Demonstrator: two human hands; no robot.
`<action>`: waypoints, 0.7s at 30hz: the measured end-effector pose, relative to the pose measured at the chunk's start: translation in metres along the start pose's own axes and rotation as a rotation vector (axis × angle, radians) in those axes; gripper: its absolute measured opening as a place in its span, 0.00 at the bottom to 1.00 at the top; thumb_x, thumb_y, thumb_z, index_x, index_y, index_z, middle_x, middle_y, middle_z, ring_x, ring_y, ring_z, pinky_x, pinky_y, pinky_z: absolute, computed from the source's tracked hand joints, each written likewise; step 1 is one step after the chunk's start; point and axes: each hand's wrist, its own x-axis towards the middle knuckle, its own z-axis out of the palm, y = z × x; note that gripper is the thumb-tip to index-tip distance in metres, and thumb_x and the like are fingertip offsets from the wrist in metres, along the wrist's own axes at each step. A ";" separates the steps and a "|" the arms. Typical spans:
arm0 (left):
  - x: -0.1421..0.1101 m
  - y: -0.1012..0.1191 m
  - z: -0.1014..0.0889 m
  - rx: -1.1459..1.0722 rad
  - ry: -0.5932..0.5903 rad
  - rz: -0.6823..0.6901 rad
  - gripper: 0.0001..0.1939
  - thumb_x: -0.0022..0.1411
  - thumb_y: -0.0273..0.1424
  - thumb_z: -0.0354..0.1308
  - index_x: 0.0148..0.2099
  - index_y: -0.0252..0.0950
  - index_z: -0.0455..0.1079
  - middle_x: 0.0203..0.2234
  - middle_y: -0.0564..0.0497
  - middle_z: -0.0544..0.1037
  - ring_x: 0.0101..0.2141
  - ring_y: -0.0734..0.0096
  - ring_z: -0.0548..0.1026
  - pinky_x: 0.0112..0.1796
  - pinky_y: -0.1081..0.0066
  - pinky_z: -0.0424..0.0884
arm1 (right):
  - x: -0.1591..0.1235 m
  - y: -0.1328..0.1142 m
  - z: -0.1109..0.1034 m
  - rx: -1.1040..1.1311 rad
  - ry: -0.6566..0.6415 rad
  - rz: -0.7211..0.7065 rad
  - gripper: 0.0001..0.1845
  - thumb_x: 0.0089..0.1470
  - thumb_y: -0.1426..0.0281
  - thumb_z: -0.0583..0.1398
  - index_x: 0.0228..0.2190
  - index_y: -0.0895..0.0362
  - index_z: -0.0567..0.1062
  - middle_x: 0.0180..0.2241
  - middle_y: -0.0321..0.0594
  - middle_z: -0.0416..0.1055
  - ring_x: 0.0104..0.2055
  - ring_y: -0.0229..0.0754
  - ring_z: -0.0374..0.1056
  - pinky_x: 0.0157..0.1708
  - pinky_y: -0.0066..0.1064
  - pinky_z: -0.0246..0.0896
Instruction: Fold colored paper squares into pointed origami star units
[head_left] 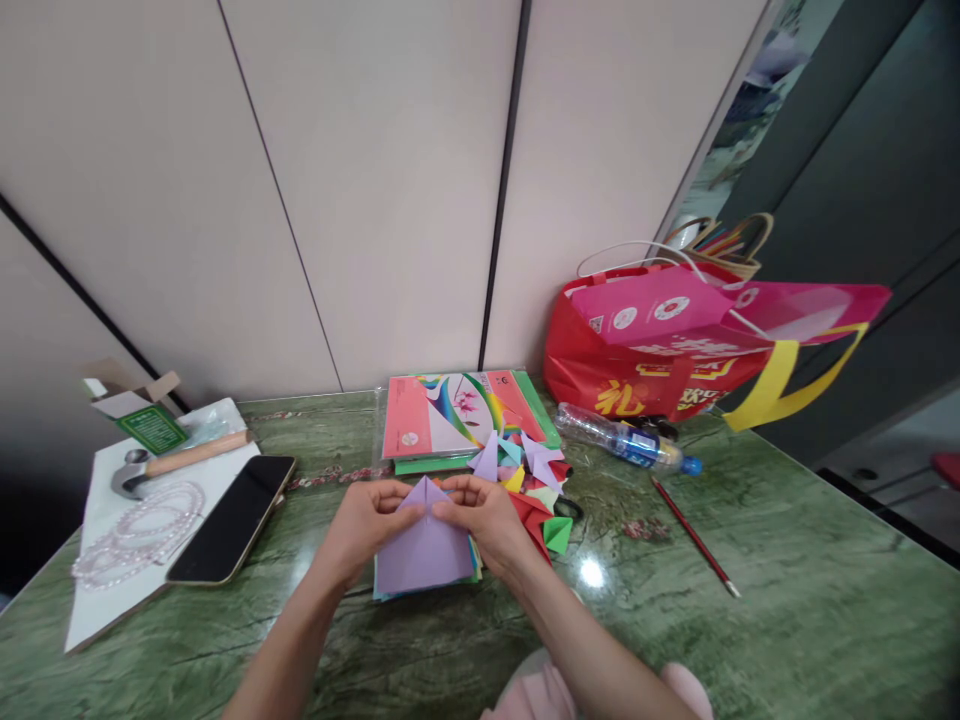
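A sheet of purple origami paper (424, 560), its top folded to a point, is held between my two hands. My left hand (372, 520) pinches its upper left edge with thumb and fingers. On the opposite edge my right hand (477, 512) grips it the same way, thumb near the central crease. Beneath the purple sheet the edges of other coloured sheets (475, 572) show. Just beyond my right hand lie folded paper pieces in purple (540, 460), red (529, 515) and green (557, 535).
Behind my hands lies a packet of coloured paper (420, 415). To the left are a phone (234, 520), a hammer (187, 460), bead strings (142, 530) and a small green box (154, 428). Rightward are a plastic bottle (630, 440), a pencil (694, 537) and a red bag (577, 360).
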 end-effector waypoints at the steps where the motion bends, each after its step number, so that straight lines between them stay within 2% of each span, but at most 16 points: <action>1: 0.000 0.000 0.000 0.003 -0.003 -0.003 0.17 0.38 0.39 0.64 0.29 0.31 0.73 0.21 0.48 0.78 0.21 0.68 0.73 0.21 0.74 0.67 | 0.000 0.000 0.000 -0.001 0.003 -0.003 0.21 0.22 0.70 0.70 0.25 0.60 0.73 0.19 0.33 0.71 0.19 0.33 0.63 0.23 0.25 0.58; 21: 0.001 -0.006 -0.001 -0.015 -0.006 -0.018 0.15 0.38 0.35 0.65 0.29 0.31 0.72 0.21 0.50 0.78 0.21 0.71 0.72 0.23 0.75 0.66 | 0.000 0.000 0.002 0.036 -0.009 0.015 0.18 0.23 0.74 0.70 0.24 0.60 0.74 0.19 0.33 0.72 0.20 0.31 0.64 0.25 0.24 0.59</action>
